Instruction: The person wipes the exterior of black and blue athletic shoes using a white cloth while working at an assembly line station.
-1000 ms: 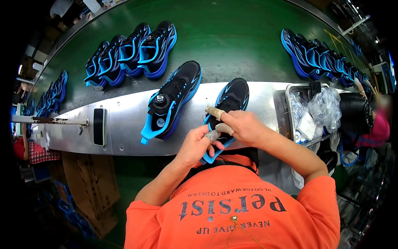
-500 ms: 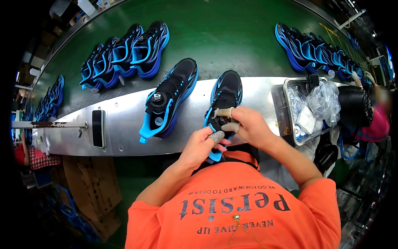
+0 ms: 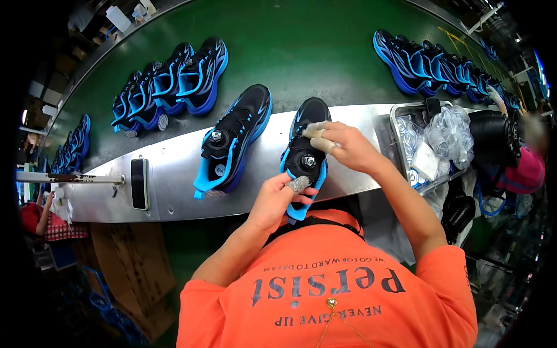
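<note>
Black shoe (image 3: 306, 148) w/ bright blue sole & trim, round dial closure on the tongue, lying on the metal surface (image 3: 174, 180) right in front of the orange shirt (image 3: 331, 290). Long axis approx. near-to-far, slightly tilted: toe pointing away toward the green belt (image 3: 301, 52), heel overhanging the near edge. Left hand (image 3: 277, 200) at the heel end, grip closed on the heel, taped fingertip on top. Right hand (image 3: 342, 145) over the toe/tongue area, taped fingers pressed together on the upper; whether clamped round it, can't tell. Second shoe (image 3: 235, 139), same colours, just beside on the left, toe angled up-right, not touching. Dark flat block (image 3: 138, 182) further left on same surface. Metal tray (image 3: 400, 124) w/ clear plastic bits to the right. Rows of blue shoes (image 3: 171, 78) on belt far left, more blue shoes (image 3: 429, 61) far right.
</note>
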Tool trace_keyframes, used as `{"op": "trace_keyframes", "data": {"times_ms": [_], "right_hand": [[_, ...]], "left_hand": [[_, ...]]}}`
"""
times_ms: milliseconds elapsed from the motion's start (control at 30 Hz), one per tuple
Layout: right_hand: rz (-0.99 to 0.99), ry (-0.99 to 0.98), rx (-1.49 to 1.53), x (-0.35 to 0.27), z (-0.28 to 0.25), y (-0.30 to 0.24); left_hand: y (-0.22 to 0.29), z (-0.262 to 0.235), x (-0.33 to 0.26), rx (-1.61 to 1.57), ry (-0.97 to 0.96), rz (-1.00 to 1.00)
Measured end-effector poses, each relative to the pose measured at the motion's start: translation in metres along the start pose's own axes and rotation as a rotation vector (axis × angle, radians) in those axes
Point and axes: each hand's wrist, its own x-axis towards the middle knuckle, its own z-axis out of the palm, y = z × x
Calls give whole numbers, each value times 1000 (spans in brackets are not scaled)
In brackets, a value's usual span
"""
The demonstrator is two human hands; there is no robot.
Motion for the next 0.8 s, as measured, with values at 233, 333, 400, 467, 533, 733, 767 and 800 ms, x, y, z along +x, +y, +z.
{"op": "trace_keyframes", "data": {"times_ms": [233, 333, 400, 467, 533, 733, 767, 800], "right_hand": [[6, 39, 152, -21, 8, -22], [-50, 71, 311, -23, 5, -21], [-62, 28, 291, -21, -1, -19], [23, 6, 205, -23, -4, -30], [108, 30, 84, -28, 2, -30], [-163, -7, 131, -24, -12, -11], [-157, -3, 134, -26, -6, -12], [-53, 19, 65, -28, 0, -17]], "left_hand": [[-12, 7, 1, -52, -17, 8], [-15, 5, 5, -123, -52, 54], [-12, 7, 4, -177, -78, 63], [-19, 16, 7, -222, -74, 69], [-17, 20, 10, -263, -76, 79], [-5, 29, 8, 6, -71, -118], [-5, 31, 9, -5, -65, -133], [-8, 30, 10, -4, -63, -137]]}}
